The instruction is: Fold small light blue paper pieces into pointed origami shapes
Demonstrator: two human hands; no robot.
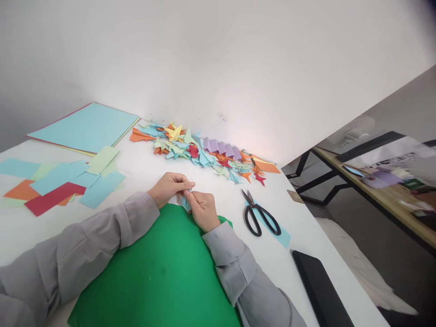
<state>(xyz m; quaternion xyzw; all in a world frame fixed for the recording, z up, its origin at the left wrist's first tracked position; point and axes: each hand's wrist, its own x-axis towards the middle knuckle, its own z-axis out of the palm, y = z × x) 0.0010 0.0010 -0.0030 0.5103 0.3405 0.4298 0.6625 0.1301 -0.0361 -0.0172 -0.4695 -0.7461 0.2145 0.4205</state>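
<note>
Grey sleeves reach in from the bottom edge, crossing a large green sheet [163, 277] that lies flat on a white table [143, 156] closest to the viewer. Just past the far edge of that sheet the two hands meet. The left hand [168, 186] and the right hand [203, 210] each pinch a small scrap of light blue paper [186, 203] between thumb and fingertips, so the scrap sits directly between them, held just above the table and equally near to both. Most of it is hidden by the fingers, and which way its longer side runs cannot be told. To the right of the right hand, near but apart from it, black scissors [260, 218] lie on a light blue strip [284, 237], handles toward the person and closed blades pointing away and slightly left. Further right and nearer the viewer, a flat black slab [320, 290] rests by the table's edge. Beyond the hands, along the wall, a heap of small folded paper shapes [204, 152] in orange, yellow, blue, red and purple stretches across the table. To the left lie loose cut rectangles [57, 186] in blue, pale green, orange and red, and behind them a stack of large sheets [86, 126] with a light blue one on top. Off to the right, a separate wooden table [391, 200] holds blurred items.
</note>
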